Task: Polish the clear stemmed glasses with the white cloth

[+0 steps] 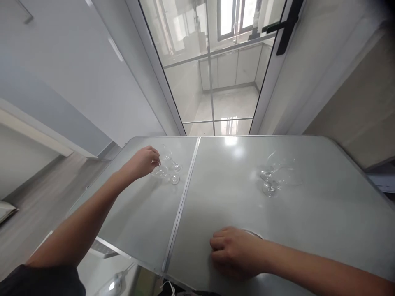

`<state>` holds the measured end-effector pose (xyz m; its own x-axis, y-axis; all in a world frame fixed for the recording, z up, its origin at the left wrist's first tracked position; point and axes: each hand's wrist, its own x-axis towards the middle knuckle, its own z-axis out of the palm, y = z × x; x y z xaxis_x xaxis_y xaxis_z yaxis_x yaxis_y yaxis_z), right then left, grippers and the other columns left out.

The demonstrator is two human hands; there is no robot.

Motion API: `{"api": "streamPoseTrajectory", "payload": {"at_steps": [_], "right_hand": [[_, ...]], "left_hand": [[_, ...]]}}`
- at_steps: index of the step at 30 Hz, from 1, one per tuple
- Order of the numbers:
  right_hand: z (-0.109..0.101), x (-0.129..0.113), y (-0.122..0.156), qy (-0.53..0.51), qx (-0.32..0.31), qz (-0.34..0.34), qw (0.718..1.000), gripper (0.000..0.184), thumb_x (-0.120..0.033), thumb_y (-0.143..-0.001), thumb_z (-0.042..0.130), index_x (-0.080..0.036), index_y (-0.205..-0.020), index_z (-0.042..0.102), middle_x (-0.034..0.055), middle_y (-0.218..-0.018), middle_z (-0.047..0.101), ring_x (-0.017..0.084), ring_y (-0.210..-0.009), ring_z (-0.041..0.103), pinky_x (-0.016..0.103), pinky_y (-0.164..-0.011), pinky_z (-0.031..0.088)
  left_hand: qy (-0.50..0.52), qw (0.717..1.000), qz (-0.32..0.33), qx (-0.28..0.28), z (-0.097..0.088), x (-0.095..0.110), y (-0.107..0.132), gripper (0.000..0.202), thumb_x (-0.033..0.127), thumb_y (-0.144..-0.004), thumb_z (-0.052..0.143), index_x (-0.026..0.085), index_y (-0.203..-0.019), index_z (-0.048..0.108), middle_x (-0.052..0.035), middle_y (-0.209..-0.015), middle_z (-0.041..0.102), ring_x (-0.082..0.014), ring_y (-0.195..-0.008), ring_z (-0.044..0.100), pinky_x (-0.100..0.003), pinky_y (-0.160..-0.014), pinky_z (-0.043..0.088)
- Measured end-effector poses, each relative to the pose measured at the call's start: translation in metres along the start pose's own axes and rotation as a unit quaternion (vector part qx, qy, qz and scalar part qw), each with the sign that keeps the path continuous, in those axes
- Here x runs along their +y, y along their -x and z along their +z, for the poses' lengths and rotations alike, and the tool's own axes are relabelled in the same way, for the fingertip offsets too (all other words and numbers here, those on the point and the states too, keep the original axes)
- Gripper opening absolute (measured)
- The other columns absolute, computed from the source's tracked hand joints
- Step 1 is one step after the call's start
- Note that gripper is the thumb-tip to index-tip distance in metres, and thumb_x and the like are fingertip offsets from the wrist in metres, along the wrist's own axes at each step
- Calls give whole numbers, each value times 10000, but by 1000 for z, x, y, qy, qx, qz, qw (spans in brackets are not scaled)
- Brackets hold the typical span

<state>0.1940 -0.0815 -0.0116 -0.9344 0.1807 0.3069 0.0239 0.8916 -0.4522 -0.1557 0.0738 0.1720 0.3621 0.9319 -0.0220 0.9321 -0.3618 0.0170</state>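
My left hand point(145, 161) reaches over the far left part of the table. Its fingers are closed at the rim of a clear stemmed glass point(161, 171). A second clear stemmed glass point(166, 153) is just behind that one. My right hand point(234, 251) is low over the near middle of the table with its fingers curled in. A pale curved edge point(252, 233) shows behind the right wrist; what it belongs to is hidden, and I cannot tell whether the fingers hold anything. Farther right, two more clear stemmed glasses point(270, 189) overlap each other.
A metal strip point(182, 201) divides the grey-green table top point(222, 185). Past its far edge is a glass-paned door point(212, 98) with a black handle point(285, 26). Below the near left edge, a white device point(112, 285) and a cable point(168, 285) show.
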Motion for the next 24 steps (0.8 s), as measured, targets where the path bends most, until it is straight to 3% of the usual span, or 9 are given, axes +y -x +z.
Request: {"api": "streamPoseTrajectory", "payload": {"at_steps": [8, 15, 24], "right_hand": [[2, 3, -2, 17, 10, -15, 1000, 191, -254, -910, 566, -215, -722, 565, 6, -750, 584, 146, -696, 496, 302, -615, 334], [-6, 0, -4, 21, 0, -12, 1000, 156, -271, -895, 597, -216, -749, 602, -3, -762, 598, 148, -696, 510, 303, -608, 352], [-10, -2, -5, 25, -5, -11, 1000, 146, -262, -891, 601, -216, -753, 604, -7, -758, 592, 146, -697, 506, 307, -602, 356]], "left_hand": [[-10, 997, -26, -74, 14, -1, -26, 130, 231, -737, 689, 238, -613, 726, -70, -708, 714, -261, -844, 684, -353, -773, 497], [8, 996, -20, -88, 4, -2, -21, 269, 419, -811, 591, 231, -725, 764, -69, -835, 766, -251, -830, 683, -342, -779, 486], [4, 995, -12, -102, -10, 0, -2, 380, 542, -914, 521, 253, -820, 750, -32, -946, 786, -235, -875, 701, -491, -1115, 298]]}}
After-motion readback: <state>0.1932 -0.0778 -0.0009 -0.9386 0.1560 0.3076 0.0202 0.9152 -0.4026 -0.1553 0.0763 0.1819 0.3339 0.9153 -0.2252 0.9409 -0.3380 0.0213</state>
